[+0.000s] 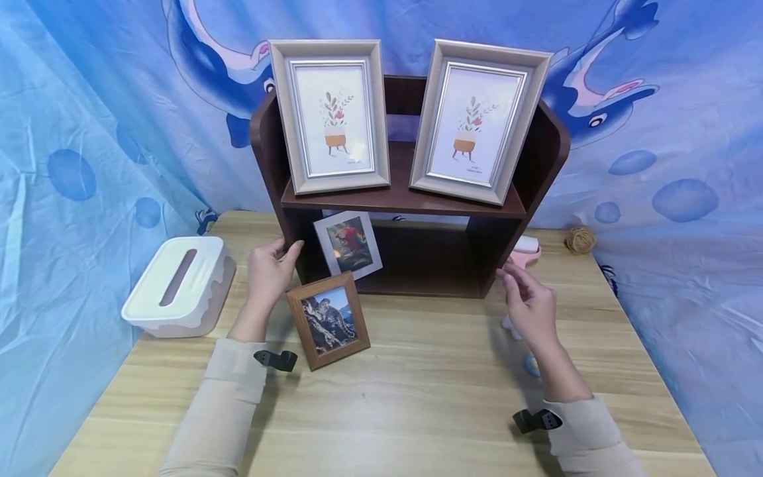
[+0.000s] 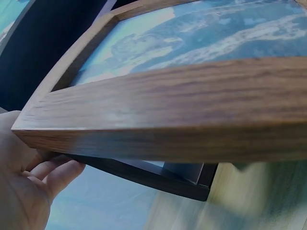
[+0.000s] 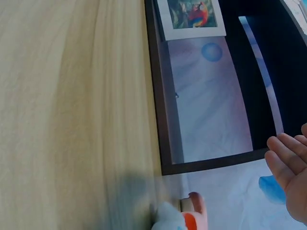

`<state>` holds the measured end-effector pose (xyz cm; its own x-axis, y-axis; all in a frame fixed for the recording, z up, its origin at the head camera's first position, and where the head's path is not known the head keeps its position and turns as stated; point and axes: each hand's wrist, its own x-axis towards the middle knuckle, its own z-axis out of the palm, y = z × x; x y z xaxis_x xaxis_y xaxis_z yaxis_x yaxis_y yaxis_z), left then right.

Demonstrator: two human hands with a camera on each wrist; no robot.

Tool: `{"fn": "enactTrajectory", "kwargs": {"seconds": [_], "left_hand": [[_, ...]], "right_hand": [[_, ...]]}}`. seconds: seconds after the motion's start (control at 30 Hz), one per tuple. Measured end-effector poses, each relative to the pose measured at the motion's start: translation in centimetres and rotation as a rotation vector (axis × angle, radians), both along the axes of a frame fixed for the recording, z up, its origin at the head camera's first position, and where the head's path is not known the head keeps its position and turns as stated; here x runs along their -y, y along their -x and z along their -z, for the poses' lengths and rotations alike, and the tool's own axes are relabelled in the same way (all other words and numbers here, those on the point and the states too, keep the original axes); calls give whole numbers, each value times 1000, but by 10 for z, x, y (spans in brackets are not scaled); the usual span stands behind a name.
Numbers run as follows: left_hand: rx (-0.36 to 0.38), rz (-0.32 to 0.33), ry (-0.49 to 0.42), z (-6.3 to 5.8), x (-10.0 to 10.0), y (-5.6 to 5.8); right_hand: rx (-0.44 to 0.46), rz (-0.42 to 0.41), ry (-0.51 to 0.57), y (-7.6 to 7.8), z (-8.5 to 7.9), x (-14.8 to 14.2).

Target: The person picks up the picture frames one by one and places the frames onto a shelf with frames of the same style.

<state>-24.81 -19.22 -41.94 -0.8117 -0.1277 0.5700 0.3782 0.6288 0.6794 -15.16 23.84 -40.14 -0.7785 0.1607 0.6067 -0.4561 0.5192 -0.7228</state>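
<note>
- Fingers of the left hand [image 1: 269, 270] curl round the left side panel of the shelf [image 1: 401, 203], near its lower front corner, thumb on the inner side.
- The right hand [image 1: 533, 308] meets the shelf's right side panel with nearly straight fingers, close together; whether the thumb presses too cannot be told.
- The shelf, dark brown with two levels, is at the middle of the far edge of the table [image 1: 417, 397].
- On its upper level two pale frames stand apart: the left frame [image 1: 330, 119] by the left corner, the right frame [image 1: 481, 122] by the right corner, each showing a plant print.
- The parrot frame [image 1: 348, 244], white, is tilted at the left end of the lower level.
- The leopard frame [image 1: 330, 321], brown, is on the table before the shelf's left front corner, beside the left wrist.
- The tissue box [image 1: 199, 281] sits at the table's left edge, near the far left corner.
- The twine ball [image 1: 580, 240] lies by the far right corner.
- A pink-and-white thing [image 1: 527, 250], partly hidden, is between the shelf and the table's right edge.
</note>
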Motion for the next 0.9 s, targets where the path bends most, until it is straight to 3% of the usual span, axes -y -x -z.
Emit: {"fn": "enactTrajectory", "kwargs": {"seconds": [0.1, 0.27, 0.37, 0.63, 0.9], "left_hand": [[67, 36, -54, -1, 1, -2], [299, 115, -229, -3, 9, -15], [391, 126, -300, -4, 13, -24], [392, 237, -486, 6, 23, -47], [426, 321, -453, 28, 30, -68]], "right_hand": [[9, 19, 10, 0, 3, -4], [32, 40, 42, 1, 6, -10], [45, 74, 54, 2, 7, -14], [89, 127, 73, 8, 7, -16], [135, 37, 177, 22, 14, -19]]}}
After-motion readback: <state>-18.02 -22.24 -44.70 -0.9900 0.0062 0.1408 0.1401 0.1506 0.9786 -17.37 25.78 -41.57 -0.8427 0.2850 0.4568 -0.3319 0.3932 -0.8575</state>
